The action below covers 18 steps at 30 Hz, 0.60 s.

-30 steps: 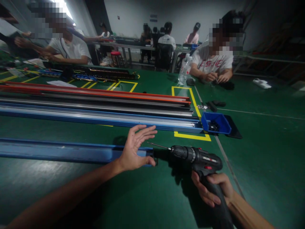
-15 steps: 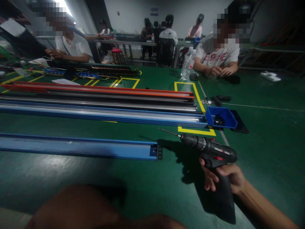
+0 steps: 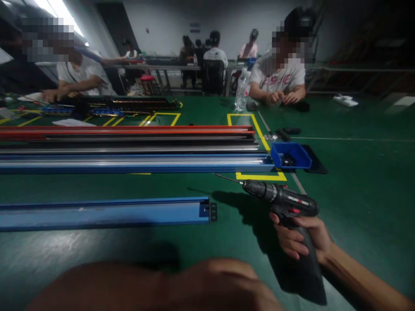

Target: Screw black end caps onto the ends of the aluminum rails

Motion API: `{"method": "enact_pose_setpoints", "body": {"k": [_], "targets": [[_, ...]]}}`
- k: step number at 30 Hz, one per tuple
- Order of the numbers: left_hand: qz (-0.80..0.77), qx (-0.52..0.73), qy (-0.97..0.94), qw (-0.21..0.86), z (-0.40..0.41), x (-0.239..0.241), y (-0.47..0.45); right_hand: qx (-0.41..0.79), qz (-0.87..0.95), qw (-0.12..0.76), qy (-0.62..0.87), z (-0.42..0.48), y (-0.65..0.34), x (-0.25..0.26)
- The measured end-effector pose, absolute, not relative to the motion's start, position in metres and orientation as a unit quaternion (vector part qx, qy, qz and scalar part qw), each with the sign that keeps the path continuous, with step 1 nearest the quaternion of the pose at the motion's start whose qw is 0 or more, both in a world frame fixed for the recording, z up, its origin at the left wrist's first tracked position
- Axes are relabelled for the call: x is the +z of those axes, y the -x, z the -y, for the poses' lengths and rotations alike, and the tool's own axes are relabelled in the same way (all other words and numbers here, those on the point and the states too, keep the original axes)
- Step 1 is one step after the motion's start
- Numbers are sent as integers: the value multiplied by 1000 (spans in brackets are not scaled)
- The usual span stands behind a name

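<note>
My right hand (image 3: pixel 298 237) is wrapped round the grip of a black cordless drill (image 3: pixel 282 198). The drill's long thin bit points left, above the green table. To the left of the bit's tip and nearer to me lies a blue metal channel (image 3: pixel 136 214), with a black slotted end piece (image 3: pixel 213 212) at its right end. My left hand (image 3: pixel 233 280) is very close to the camera along the bottom edge, blurred, with its fingers not distinguishable. Whether it holds anything is hidden.
Beyond lie more long channels: a blue one (image 3: pixel 168 167), black ones and a red one (image 3: pixel 162 129). At their right end sits a blue bin (image 3: pixel 293 155) with small black parts. A water bottle (image 3: pixel 241 93) stands farther back. Co-workers sit across the table.
The view has turned slightly, so the channels look more level. My left hand has moved right along the bottom edge. My right hand still holds the drill, its fingers closed tighter round the grip.
</note>
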<state>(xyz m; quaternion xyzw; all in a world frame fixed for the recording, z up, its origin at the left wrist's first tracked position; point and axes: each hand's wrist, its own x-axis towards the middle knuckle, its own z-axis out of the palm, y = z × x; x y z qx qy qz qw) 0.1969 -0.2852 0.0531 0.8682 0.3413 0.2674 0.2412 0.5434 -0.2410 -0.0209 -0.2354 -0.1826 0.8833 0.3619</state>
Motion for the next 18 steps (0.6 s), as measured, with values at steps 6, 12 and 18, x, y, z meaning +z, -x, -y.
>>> {"method": "enact_pose_setpoints", "body": {"k": [6, 12, 18], "targets": [[-184, 239, -953, 39, 195, 41, -196, 872, 184, 384, 241, 241, -545, -25], [-306, 66, -946, 81, 179, 8, -187, 867, 184, 402, 230, 238, -546, -24], [-303, 101, -938, 138, 173, 8, -184, 867, 192, 387, 249, 240, -548, -29]]}}
